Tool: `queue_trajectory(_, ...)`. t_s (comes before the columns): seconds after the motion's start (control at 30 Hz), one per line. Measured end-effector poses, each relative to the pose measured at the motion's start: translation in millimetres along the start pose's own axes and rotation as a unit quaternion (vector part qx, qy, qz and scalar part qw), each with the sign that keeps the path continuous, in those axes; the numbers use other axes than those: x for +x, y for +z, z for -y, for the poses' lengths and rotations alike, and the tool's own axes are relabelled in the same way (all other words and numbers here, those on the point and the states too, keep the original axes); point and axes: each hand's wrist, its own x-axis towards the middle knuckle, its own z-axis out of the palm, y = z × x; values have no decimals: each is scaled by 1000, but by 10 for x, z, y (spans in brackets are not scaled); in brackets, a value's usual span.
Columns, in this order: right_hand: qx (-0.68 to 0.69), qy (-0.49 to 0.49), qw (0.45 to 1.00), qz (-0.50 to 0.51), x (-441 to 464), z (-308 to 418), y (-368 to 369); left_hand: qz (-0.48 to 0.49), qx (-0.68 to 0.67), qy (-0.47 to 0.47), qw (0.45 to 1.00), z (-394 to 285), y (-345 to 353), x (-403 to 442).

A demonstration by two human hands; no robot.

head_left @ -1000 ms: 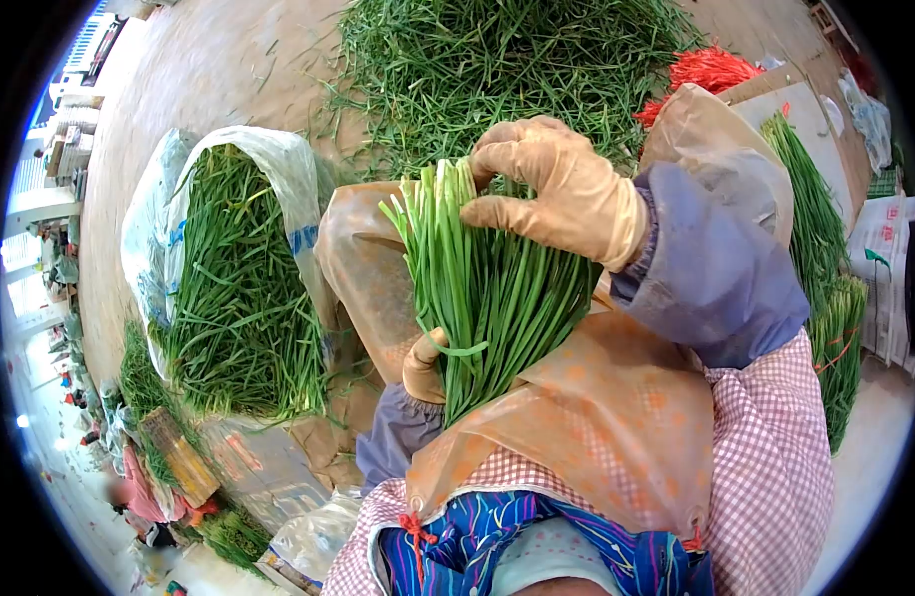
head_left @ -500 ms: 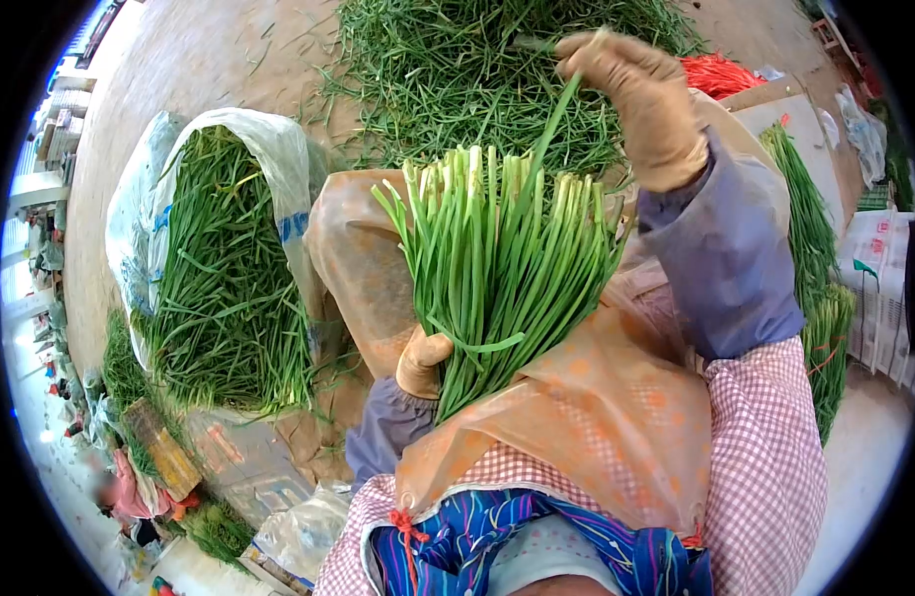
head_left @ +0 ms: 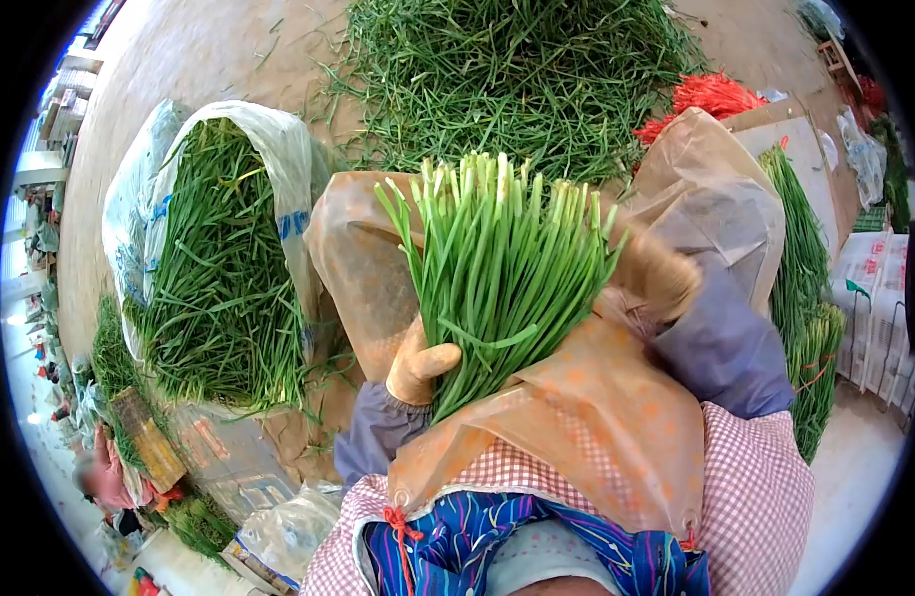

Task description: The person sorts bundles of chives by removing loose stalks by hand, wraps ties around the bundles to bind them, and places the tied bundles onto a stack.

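Note:
A thick bunch of garlic chives [head_left: 507, 263] lies over my lap, its pale cut ends pointing away from me. My gloved left hand [head_left: 421, 366] is closed around its lower left side, thumb across the front; one bent leaf crosses the stalks near that thumb. At the bunch's right edge is my gloved right hand [head_left: 661, 273], smeared by motion. Its fingers do not show clearly, and I cannot tell if it touches the stalks. A stained see-through apron [head_left: 597, 397] covers my lap and knees beneath the bunch.
A big heap of loose green leaves [head_left: 517, 79] lies on the floor ahead. To the left stands an open plastic bag [head_left: 289, 189] of greens. Red ties [head_left: 711, 94] and tied bunches [head_left: 800, 238] are on the right. A person in pink [head_left: 105, 472] is far left.
My right hand has come down from above the cut ends, where it held a single stalk, to the bunch's right side. My left hand still grips the bunch.

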Motion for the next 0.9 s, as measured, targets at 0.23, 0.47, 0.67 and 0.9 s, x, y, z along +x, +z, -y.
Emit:
queue_trajectory(0.23, 263, 6, 953, 152, -148, -113, 651, -12, 3, 35, 999, -76, -47, -68)
queue_trajectory(0.47, 278, 13, 943, 184, 29, -145, 821, 37, 195, 47, 979, -546, 50, -8)
queue_trajectory(0.67, 240, -61, 962, 116, 123, -38, 965, 86, 397, 9, 914, -967, 416, 470)
queue_trajectory(0.9, 292, 1, 949, 120, 278, -100, 820, 48, 273, -162, 947, -974, 337, 763)
